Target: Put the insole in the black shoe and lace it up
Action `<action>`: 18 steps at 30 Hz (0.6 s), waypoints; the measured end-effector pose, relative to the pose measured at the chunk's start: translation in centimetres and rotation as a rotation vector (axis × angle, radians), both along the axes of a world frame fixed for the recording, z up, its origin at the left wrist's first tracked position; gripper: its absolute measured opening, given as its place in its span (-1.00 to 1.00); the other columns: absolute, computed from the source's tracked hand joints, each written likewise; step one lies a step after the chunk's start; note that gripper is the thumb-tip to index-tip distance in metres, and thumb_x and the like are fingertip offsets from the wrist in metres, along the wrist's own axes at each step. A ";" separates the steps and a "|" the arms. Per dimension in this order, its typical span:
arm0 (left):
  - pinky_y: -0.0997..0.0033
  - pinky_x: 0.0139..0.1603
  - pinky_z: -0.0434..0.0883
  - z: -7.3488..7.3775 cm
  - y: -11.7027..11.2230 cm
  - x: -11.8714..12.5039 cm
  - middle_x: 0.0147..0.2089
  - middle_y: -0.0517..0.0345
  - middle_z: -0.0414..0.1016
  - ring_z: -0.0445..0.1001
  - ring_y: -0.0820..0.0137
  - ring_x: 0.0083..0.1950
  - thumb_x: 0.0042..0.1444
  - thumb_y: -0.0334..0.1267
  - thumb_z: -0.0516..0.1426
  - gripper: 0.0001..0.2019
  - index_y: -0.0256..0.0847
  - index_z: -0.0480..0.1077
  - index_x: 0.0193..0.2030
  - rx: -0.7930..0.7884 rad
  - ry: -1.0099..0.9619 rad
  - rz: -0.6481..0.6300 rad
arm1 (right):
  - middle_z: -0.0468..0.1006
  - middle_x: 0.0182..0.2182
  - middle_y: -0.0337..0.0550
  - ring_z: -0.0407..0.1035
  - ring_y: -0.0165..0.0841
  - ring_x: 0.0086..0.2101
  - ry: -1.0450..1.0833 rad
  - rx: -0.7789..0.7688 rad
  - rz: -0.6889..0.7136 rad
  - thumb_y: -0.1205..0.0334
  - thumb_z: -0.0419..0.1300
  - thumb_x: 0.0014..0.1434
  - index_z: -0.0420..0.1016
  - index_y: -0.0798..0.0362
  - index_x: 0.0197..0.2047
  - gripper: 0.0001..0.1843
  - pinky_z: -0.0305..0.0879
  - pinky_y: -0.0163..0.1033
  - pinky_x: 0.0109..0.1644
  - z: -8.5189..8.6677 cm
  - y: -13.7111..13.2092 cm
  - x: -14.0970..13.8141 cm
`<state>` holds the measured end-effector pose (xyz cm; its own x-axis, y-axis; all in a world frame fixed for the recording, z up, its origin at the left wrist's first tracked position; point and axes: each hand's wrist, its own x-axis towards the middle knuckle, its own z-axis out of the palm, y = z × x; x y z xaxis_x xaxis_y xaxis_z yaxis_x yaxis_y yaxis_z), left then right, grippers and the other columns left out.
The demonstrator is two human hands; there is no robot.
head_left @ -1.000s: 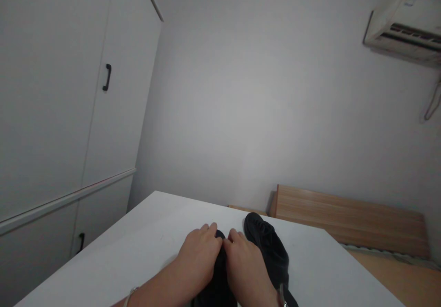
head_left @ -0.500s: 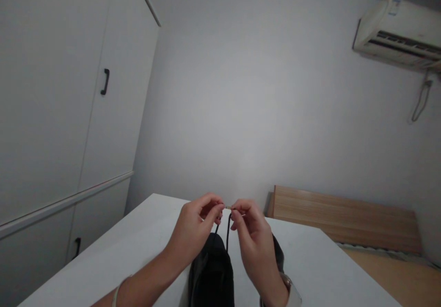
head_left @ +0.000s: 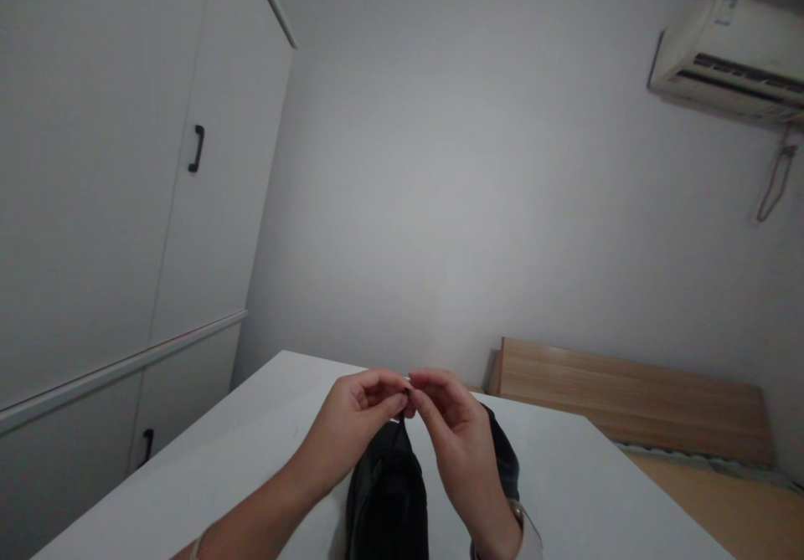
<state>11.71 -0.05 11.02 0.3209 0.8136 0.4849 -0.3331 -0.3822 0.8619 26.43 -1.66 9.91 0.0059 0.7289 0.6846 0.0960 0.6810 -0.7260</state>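
A black shoe [head_left: 386, 501] stands on the white table [head_left: 282, 426] in front of me, its inside too dark to make out. From it a thin black shoelace [head_left: 403, 420] rises to my fingertips. My left hand [head_left: 348, 426] pinches the lace between thumb and forefinger. Right against it, my right hand [head_left: 461, 443] is also closed in a pinch on the lace, the fingertips of both hands meeting above the shoe. Fingers hide the lace ends. Behind my right wrist, a second black item [head_left: 504, 451], likely the other shoe, is partly covered.
White cupboards [head_left: 126, 208] with black handles rise on the left. Beyond the table's right side are a wooden board [head_left: 628, 393] and a tan surface [head_left: 703, 501]. An air conditioner [head_left: 734, 58] hangs high on the wall at right.
My hands have come together from slightly apart. The stretch of lace with a pale tip that showed between them is now hidden by the fingers, and the two hanging strands have drawn together.
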 end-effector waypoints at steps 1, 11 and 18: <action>0.39 -0.18 0.43 -0.1 0.1 0.0 -0.38 0.07 0.56 0.49 0.33 -0.29 -0.03 -0.17 0.31 -0.77 -0.32 0.53 -0.31 0.002 -0.003 0.034 | 0.56 -0.30 -0.15 0.48 -0.30 -0.30 0.023 -0.022 0.029 0.19 0.25 0.20 0.51 0.01 -0.11 -0.82 0.43 -0.21 -0.19 -0.1 0.1 0.1; 0.27 -0.17 0.48 -2.1 2.4 -0.9 -0.43 0.14 0.49 0.48 0.34 -0.34 -0.04 -0.07 0.35 -0.68 -0.29 0.49 -0.29 -0.159 -0.148 0.048 | 0.52 -0.50 -0.24 0.40 -0.37 -0.41 0.192 -0.147 -0.014 -0.04 0.29 0.16 0.47 0.01 -0.23 -0.71 0.30 -0.28 -0.26 -1.9 2.1 2.7; 0.56 -0.57 0.10 -6.3 6.3 -4.7 -0.49 0.19 0.40 0.16 0.59 -0.57 -0.09 0.01 0.38 -0.58 -0.34 0.46 -0.32 -0.179 -0.106 0.105 | 0.25 -0.55 -0.39 -0.04 -0.60 -0.63 0.431 -0.260 0.112 0.00 0.44 -0.01 0.49 0.06 -0.33 -0.65 -0.07 -0.42 -0.57 -5.3 3.9 7.2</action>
<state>7.02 6.29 4.69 0.1848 0.9160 0.3561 -0.3921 -0.2635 0.8814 33.63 2.20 4.66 0.1592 0.8870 0.4335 -0.3124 0.4618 -0.8302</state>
